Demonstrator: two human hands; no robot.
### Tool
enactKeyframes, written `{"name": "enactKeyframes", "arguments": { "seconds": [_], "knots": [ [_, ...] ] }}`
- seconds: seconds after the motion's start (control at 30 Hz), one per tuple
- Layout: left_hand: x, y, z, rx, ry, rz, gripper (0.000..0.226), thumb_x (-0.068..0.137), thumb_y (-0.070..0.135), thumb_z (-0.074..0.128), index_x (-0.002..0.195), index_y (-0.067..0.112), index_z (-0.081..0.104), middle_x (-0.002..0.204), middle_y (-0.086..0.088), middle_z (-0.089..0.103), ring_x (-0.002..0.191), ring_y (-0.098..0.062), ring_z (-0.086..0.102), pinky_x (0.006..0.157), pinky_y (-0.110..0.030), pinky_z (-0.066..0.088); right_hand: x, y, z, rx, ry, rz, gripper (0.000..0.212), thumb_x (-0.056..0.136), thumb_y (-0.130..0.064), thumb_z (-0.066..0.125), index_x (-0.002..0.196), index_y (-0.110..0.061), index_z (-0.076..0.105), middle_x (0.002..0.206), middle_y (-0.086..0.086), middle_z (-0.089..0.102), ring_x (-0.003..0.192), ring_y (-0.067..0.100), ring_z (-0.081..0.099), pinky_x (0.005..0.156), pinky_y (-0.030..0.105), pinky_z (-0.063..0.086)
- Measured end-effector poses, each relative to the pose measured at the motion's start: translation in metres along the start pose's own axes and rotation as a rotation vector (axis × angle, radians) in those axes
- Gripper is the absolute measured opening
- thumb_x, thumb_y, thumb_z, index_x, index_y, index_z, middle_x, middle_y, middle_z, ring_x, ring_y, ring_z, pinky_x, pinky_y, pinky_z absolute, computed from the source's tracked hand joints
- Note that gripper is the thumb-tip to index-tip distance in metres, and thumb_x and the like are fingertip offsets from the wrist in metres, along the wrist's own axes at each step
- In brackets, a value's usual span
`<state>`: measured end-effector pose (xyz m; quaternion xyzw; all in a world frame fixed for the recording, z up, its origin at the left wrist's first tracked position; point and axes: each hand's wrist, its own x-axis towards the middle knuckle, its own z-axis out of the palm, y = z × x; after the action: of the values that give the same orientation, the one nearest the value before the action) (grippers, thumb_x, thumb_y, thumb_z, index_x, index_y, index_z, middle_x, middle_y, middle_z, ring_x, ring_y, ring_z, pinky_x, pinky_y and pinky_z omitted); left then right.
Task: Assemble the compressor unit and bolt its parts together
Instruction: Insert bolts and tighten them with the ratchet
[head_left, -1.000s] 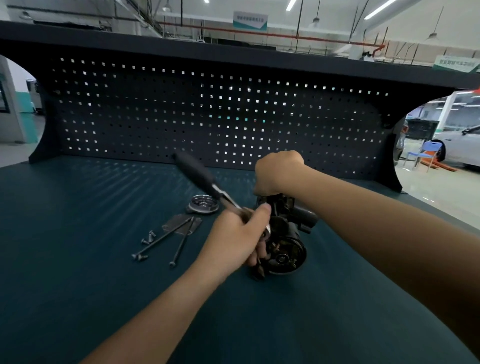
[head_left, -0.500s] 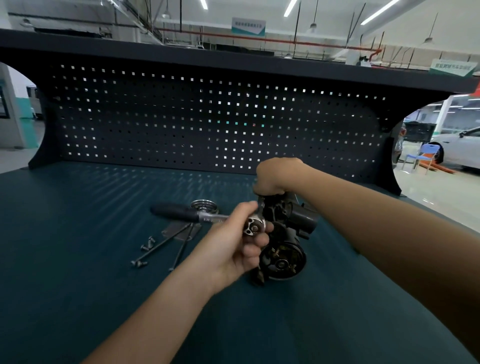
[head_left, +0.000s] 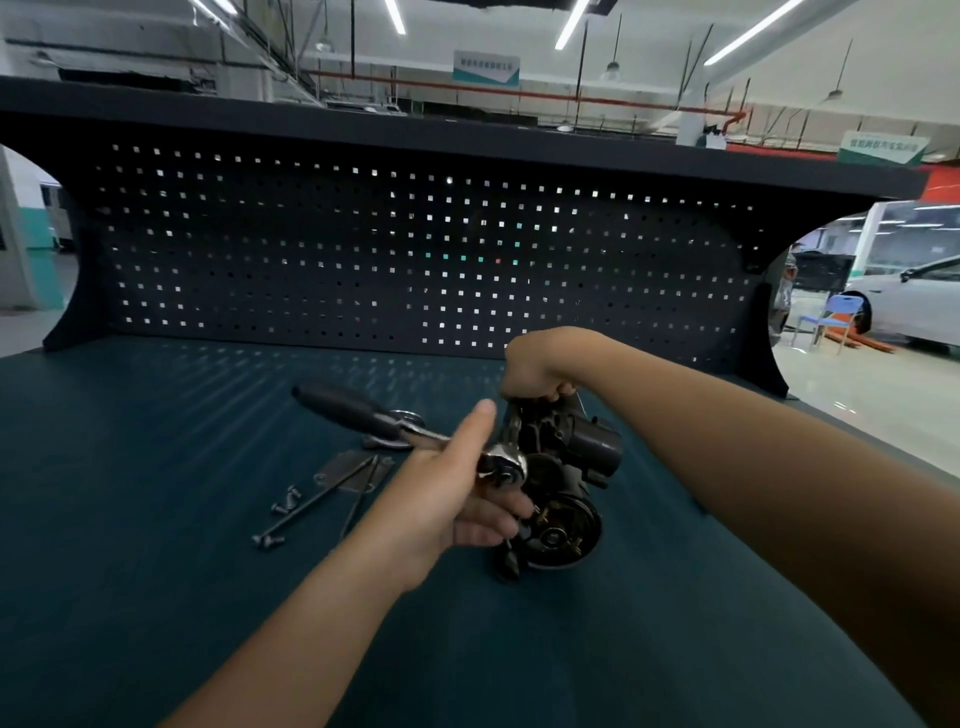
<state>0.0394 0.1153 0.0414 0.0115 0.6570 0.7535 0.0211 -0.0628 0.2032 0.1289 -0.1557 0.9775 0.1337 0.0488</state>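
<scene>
The dark compressor unit (head_left: 563, 488) lies on its side on the teal bench mat (head_left: 156, 519), its round end facing me. My right hand (head_left: 535, 366) grips its top edge from above. My left hand (head_left: 452, 493) holds the chrome head of a ratchet wrench (head_left: 395, 428) against the unit's left side, thumb raised, fingers curled beneath the head. The wrench's black handle points up and to the left. What the socket sits on is hidden.
Left of the unit lie two long bolts (head_left: 317, 501), a few short screws (head_left: 285, 501), a thin grey plate (head_left: 353, 470) and a round metal part (head_left: 402, 418) behind the wrench. A dark pegboard (head_left: 415, 249) walls the back of the bench.
The wrench handle swung down from steeply raised to nearly level, then rose slightly again. My left thumb has lifted off the head. My right hand has kept its grip on the unit.
</scene>
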Motion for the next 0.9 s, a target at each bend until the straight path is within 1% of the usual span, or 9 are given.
{"name": "enactKeyframes", "arguments": {
  "seconds": [0.1,0.17,0.27,0.4,0.5,0.57,0.63,0.77,0.9],
  "knots": [
    [-0.005,0.000,-0.007,-0.459,-0.197,-0.249,0.053,0.086,0.048,0.050,0.069,0.002,0.072,0.061,-0.007,0.066,0.040,-0.009,0.058,0.036,-0.018,0.047,0.001,-0.002,-0.001,0.031,-0.010,0.002,0.040,0.096,-0.019,0.035,0.061,-0.005,0.047,0.058,0.007,0.046,0.048,0.017,0.039,0.043,0.024,0.033],
    [-0.004,0.003,-0.007,-0.454,-0.227,-0.239,0.041,0.078,0.041,0.059,0.070,0.003,0.072,0.057,-0.004,0.063,0.039,-0.008,0.056,0.036,-0.017,0.046,0.001,-0.002,0.000,0.059,-0.003,0.018,0.039,0.095,-0.019,0.036,0.060,-0.006,0.046,0.057,0.006,0.046,0.048,0.017,0.039,0.044,0.024,0.033],
    [0.004,0.010,-0.002,-0.065,-0.094,-0.036,0.032,0.085,0.036,0.058,0.079,0.005,0.065,0.048,-0.001,0.058,0.035,-0.007,0.048,0.035,-0.015,0.039,0.002,0.003,0.002,0.100,0.056,0.059,0.038,0.091,-0.026,0.042,0.058,-0.009,0.048,0.056,0.003,0.049,0.049,0.017,0.043,0.048,0.026,0.035],
    [0.008,0.021,-0.001,0.500,-0.043,0.235,0.039,0.087,0.039,0.053,0.061,0.010,0.056,0.042,0.001,0.056,0.032,-0.008,0.045,0.038,-0.015,0.036,0.003,0.009,0.001,0.126,0.118,0.071,0.039,0.080,-0.046,0.059,0.060,-0.013,0.054,0.057,-0.001,0.053,0.056,0.017,0.051,0.058,0.027,0.040],
    [0.004,0.022,0.004,0.985,-0.004,0.386,0.042,0.083,0.044,0.055,0.051,0.019,0.048,0.042,0.004,0.055,0.041,-0.008,0.051,0.047,-0.018,0.042,0.005,0.008,0.006,0.153,0.108,0.038,0.026,0.084,-0.029,0.057,0.063,-0.014,0.051,0.062,-0.001,0.052,0.060,0.016,0.050,0.065,0.030,0.044],
    [0.004,0.020,0.007,1.295,0.098,0.502,0.040,0.082,0.048,0.053,0.054,0.021,0.042,0.053,0.006,0.050,0.061,-0.014,0.054,0.050,-0.026,0.037,0.004,0.005,0.008,0.122,0.152,0.042,0.025,0.085,-0.020,0.054,0.061,-0.014,0.048,0.061,-0.002,0.048,0.057,0.013,0.045,0.063,0.029,0.042],
    [0.005,0.017,0.005,1.348,0.169,0.539,0.041,0.080,0.053,0.053,0.058,0.021,0.040,0.059,0.006,0.046,0.070,-0.017,0.053,0.046,-0.025,0.029,0.005,0.003,0.009,0.087,0.174,0.061,0.028,0.085,-0.019,0.052,0.059,-0.012,0.047,0.059,0.000,0.047,0.053,0.015,0.043,0.060,0.029,0.040],
    [0.007,0.006,-0.002,0.884,0.137,0.429,0.042,0.083,0.050,0.050,0.057,0.017,0.048,0.047,0.003,0.052,0.045,-0.009,0.049,0.044,-0.021,0.037,0.004,0.001,0.005,0.063,0.085,0.042,0.028,0.090,-0.019,0.047,0.064,-0.009,0.051,0.063,0.006,0.052,0.056,0.020,0.045,0.050,0.026,0.034],
    [0.004,0.005,-0.001,-0.288,-0.072,-0.059,0.040,0.093,0.039,0.045,0.079,0.006,0.064,0.046,0.001,0.053,0.033,-0.005,0.044,0.034,-0.015,0.039,0.000,-0.002,-0.001,0.088,0.029,0.035,0.041,0.093,-0.016,0.036,0.055,-0.005,0.046,0.052,0.008,0.045,0.047,0.019,0.039,0.044,0.024,0.031]
  ]
}}
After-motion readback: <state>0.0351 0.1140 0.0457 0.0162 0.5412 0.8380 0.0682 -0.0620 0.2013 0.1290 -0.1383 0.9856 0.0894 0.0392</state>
